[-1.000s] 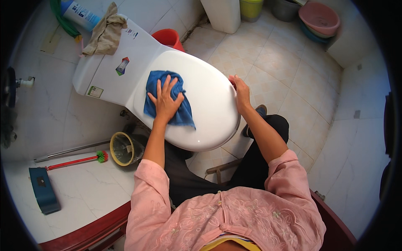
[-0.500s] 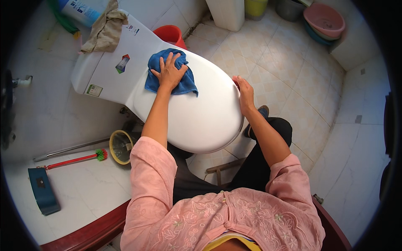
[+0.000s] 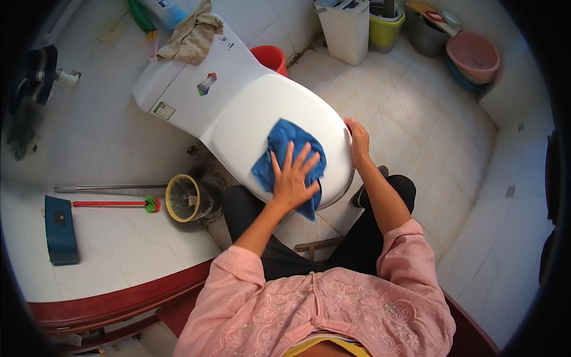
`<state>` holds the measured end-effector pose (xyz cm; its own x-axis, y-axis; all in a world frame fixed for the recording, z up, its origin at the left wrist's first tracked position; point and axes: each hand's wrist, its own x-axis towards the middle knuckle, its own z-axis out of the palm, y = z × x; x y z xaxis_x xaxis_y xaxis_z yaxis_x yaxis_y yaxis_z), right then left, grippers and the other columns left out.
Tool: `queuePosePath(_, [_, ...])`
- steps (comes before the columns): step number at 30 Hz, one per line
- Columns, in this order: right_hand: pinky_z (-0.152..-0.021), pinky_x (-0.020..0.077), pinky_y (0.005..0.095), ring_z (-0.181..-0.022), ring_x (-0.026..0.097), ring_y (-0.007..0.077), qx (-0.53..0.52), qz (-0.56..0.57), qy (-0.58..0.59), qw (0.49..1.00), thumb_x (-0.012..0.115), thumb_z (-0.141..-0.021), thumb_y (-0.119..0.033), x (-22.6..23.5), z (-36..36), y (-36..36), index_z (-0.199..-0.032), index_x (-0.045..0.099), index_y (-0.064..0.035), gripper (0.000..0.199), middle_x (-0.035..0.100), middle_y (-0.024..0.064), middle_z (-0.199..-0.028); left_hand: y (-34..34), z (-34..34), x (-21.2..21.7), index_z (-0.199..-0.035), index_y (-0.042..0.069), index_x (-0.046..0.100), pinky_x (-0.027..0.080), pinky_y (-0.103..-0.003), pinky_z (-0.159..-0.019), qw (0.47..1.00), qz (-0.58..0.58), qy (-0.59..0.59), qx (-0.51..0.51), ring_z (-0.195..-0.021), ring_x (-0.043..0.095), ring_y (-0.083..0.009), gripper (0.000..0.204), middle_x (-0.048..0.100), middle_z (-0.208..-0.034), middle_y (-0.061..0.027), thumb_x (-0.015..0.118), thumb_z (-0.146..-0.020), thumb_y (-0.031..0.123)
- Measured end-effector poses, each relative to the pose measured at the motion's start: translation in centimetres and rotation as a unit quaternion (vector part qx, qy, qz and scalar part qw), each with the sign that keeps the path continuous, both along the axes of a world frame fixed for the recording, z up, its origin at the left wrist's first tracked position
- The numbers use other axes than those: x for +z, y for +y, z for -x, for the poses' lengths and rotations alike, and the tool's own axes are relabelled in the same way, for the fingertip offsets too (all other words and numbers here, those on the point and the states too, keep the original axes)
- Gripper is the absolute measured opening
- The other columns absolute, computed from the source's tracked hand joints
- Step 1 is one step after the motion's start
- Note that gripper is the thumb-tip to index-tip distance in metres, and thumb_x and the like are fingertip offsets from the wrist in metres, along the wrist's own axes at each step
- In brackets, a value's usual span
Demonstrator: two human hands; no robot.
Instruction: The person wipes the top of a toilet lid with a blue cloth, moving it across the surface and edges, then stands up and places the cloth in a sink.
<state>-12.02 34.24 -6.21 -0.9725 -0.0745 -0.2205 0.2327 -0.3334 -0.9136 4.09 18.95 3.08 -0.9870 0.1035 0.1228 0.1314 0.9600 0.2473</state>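
A white toilet lies in front of me with its smooth lid (image 3: 250,119) down. My left hand (image 3: 292,179) presses flat on a blue cloth (image 3: 284,138) near the front left part of the lid, its fingers spread. One corner of the cloth hangs over the lid's near edge. At the lid's right front rim, my right hand (image 3: 358,141) grips the edge, and some of its fingers are hidden there. On the tank top rests a crumpled beige rag (image 3: 189,37), beside a blue and white bottle (image 3: 163,11).
A red bucket (image 3: 271,58) stands behind the toilet. To the left are a bin with a yellow rim (image 3: 172,202), a red-handled brush (image 3: 113,204) and a dark teal box (image 3: 61,232). White and green bins (image 3: 345,35) and pink basins (image 3: 473,56) line the back.
My left hand has slid the blue cloth from the back of the lid toward its near front edge. My right hand stays at the rim. The whole view has shifted a little.
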Motion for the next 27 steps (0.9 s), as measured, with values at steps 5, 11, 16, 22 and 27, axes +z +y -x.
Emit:
queuePosePath(5, [-0.089, 0.0401, 0.0267, -0.098, 0.055, 0.0149, -0.003, 0.005, 0.002, 1.0, 0.054, -0.093, -0.036, 0.6, -0.6, -0.2, -0.108, 0.065, 0.0, 0.04, 0.065, 0.0067, -0.102, 0.5, -4.3, 1.3, -0.138, 0.028, 0.046, 0.002, -0.066, -0.109, 0.999, -0.005, -0.039, -0.035, -0.143, 0.014, -0.0313, 0.073, 0.029, -0.152, 0.0, 0.07, -0.068, 0.033])
queuePosePath(11, [-0.091, 0.0395, 0.0274, -0.099, 0.055, 0.0148, -0.004, -0.012, -0.01, 1.0, 0.054, -0.094, -0.038, 0.3, -0.5, 0.1, -0.109, 0.065, -0.0003, 0.042, 0.064, 0.0063, -0.104, -4.4, -0.3, 0.7, -0.138, 0.03, 0.044, 0.0, -0.068, -0.108, 1.0, 0.01, -0.016, 0.009, -0.143, 0.015, -0.0296, 0.072, 0.029, -0.152, 0.0005, 0.067, -0.07, 0.034])
queuePosePath(16, [-0.092, 0.039, 0.0276, -0.1, 0.054, 0.0152, 0.001, -0.018, -0.025, 1.0, 0.054, -0.094, -0.039, 0.7, -0.4, 0.0, -0.109, 0.065, -0.0005, 0.043, 0.064, 0.0062, -0.106, -8.5, 7.2, -0.2, -0.137, 0.03, 0.046, -0.002, -0.068, -0.107, 0.995, -0.005, 0.003, 0.097, -0.143, 0.018, -0.0301, 0.063, 0.031, -0.151, -0.0002, 0.06, -0.075, 0.033])
queuePosePath(22, [-0.097, 0.0392, 0.0286, -0.108, 0.055, 0.0174, 0.013, -0.046, -0.026, 0.999, 0.052, -0.095, -0.039, 0.6, -0.5, 0.1, -0.117, 0.059, 0.0036, 0.049, 0.062, 0.0099, -0.113, -8.6, 16.1, -0.8, -0.136, 0.032, 0.048, -0.006, -0.069, -0.106, 0.988, 0.013, -0.037, 0.152, -0.143, 0.016, -0.0319, 0.059, 0.031, -0.152, 0.0002, 0.057, -0.079, 0.043])
queuePosePath(27, [-0.092, 0.0389, 0.0272, -0.101, 0.055, 0.0162, -0.003, -0.047, -0.031, 0.998, 0.052, -0.095, -0.039, 1.5, -0.8, 0.1, -0.11, 0.064, 0.0019, 0.045, 0.063, 0.0077, -0.106, -6.4, 18.5, -0.6, -0.135, 0.03, 0.05, -0.004, -0.069, -0.106, 0.988, 0.017, -0.045, 0.146, -0.143, 0.017, -0.0326, 0.057, 0.033, -0.151, -0.0002, 0.055, -0.08, 0.046])
